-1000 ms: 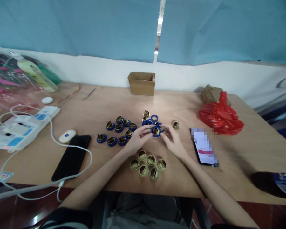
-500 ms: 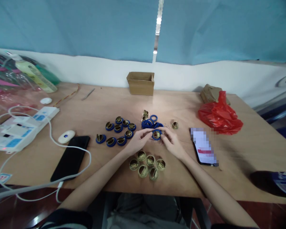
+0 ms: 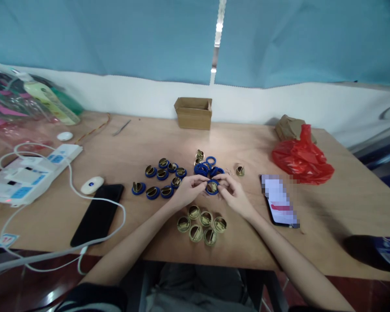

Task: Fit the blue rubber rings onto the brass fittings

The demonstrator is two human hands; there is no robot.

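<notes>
Between the fingertips of both hands is a round gold-coloured metal piece [image 3: 212, 187] with a blue ring around its edge. My left hand [image 3: 192, 190] grips its left side and my right hand [image 3: 233, 193] its right side. Just beyond my fingers lies a small pile of loose blue rings [image 3: 202, 168], with some gold pieces [image 3: 199, 154] behind it. Closer to me, several gold pieces without rings [image 3: 195, 233] lie in a group. To the left, several gold pieces with blue rings [image 3: 161, 174] are spread out. Another gold piece [image 3: 239, 170] sits alone to the right.
An open cardboard box [image 3: 194, 116] stands against the wall. On the right are a lit phone [image 3: 279, 201] and a red plastic bag [image 3: 302, 158]. A dark phone [image 3: 97, 214], a white cable [image 3: 123, 216] and a power strip [image 3: 32, 177] occupy the left.
The held piece sits slightly lower between my fingers and is tilted differently, with more of its blue ring showing. The whole view has shifted a little; both hands remain on the piece.
</notes>
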